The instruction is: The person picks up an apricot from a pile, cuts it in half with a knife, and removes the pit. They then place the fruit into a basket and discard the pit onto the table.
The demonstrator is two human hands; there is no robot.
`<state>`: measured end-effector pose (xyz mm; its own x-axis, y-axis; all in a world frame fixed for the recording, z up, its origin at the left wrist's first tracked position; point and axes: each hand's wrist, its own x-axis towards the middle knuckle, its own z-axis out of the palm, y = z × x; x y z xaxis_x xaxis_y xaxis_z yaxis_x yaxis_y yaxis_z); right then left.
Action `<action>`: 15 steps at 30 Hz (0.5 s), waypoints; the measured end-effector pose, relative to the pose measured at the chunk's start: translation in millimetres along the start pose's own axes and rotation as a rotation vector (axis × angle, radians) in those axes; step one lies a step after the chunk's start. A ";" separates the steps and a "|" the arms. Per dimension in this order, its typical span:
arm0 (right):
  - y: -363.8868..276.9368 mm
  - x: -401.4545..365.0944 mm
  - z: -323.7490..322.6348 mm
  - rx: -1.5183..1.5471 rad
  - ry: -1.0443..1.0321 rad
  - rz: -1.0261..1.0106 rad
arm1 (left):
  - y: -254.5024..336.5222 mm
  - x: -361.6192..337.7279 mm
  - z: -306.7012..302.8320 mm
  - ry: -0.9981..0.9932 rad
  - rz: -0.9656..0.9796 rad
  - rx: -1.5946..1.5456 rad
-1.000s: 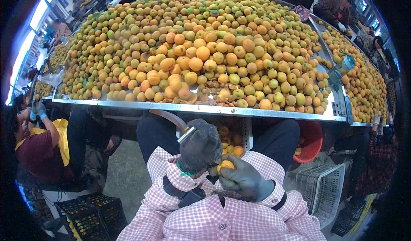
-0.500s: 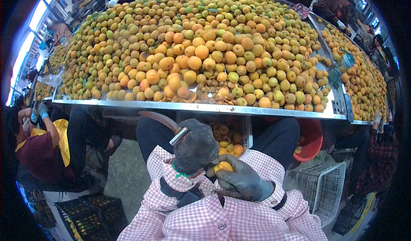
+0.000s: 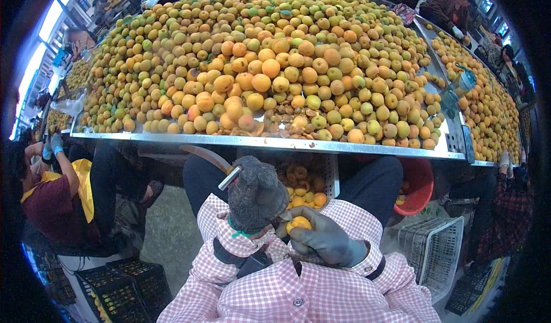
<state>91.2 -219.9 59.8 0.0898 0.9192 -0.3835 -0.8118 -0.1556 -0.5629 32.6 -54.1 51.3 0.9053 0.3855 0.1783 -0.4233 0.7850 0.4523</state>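
Observation:
My left hand (image 3: pixel 256 190), in a dark grey knit glove, is closed around a curved knife (image 3: pixel 208 156) with a shiny metal end; the blade points up and left, away from the fruit. My right hand (image 3: pixel 324 240), in a grey coated glove, grips a yellow-orange apricot (image 3: pixel 299 224) in front of my lap. The two hands are close together, and the left glove partly hides where they meet. Below the table edge, between my knees, a crate (image 3: pixel 332 176) holds apricots, some of them apparently halved.
A metal-rimmed table (image 3: pixel 275 143) in front carries a big heap of apricots (image 3: pixel 261 82), with brown pits or scraps near its edge. A red tub (image 3: pixel 418 188) and a white crate (image 3: pixel 439 254) stand at right, black crates (image 3: pixel 123 285) at lower left. Co-workers sit on both sides.
My left hand has shifted slightly left and up with the knife, whose blade tip has swung a little left. My right hand still holds the apricot in nearly the same place.

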 end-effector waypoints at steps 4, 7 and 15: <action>1.2 1.0 -1.3 0.010 -0.020 -0.025 | 1.0 2.1 1.0 -0.007 0.026 -0.024; 0.5 0.2 -0.7 0.013 -0.022 -0.022 | -0.5 2.9 -6.2 -0.039 0.077 -0.004; 6.1 2.2 -2.2 0.105 -0.012 0.006 | -9.1 0.4 6.1 0.130 0.084 0.074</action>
<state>87.8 -219.7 54.0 0.0785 0.9229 -0.3770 -0.8685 -0.1223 -0.4803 37.0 -64.1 52.5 0.8527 0.5116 0.1055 -0.4892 0.7114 0.5046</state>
